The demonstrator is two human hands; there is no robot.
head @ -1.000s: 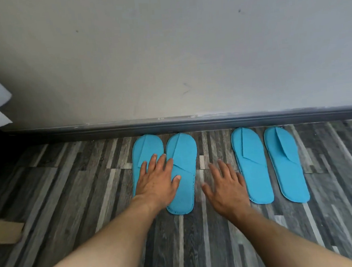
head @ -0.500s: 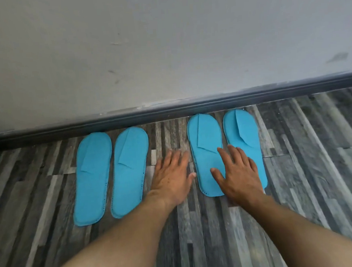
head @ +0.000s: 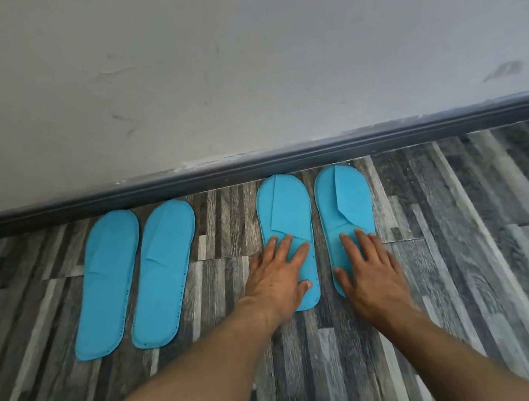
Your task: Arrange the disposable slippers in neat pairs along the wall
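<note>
Down by the wall (head: 217,78), both hands lie flat with fingers spread: left hand (head: 278,277) on one blue slipper (head: 288,208), right hand (head: 371,274) on its partner (head: 347,194), toes at the baseboard (head: 285,159).

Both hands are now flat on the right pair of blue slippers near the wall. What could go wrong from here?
1. The left hand and right hand only press flat on the right pair; thin slippers may slide or skew when the hands lift.
2. The folded strap looks loose, so a finger may catch and crease it.
3. Pushing forward may jam the toes against the baseboard, out of line with the left pair.
</note>
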